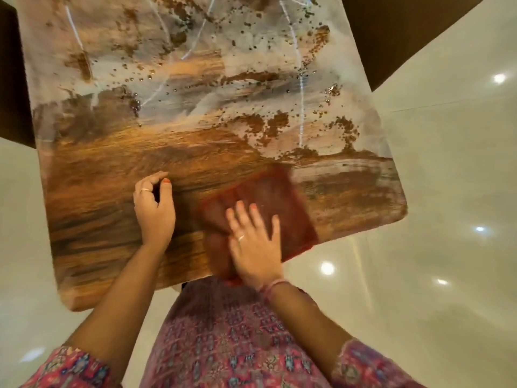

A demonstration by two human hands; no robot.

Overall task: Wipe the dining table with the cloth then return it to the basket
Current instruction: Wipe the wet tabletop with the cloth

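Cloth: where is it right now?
The red cloth lies flat at the dining table's near right corner, under the right hand.

You find no readable text, label, brand, number or sign anywhere here, neither on the table (140,163) nor the cloth (268,197).

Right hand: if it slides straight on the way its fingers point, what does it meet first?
Nothing obvious. The right hand lies flat on the red cloth, fingers aimed up the table. Past the cloth's far edge only bare patterned tabletop shows, as far as visible.
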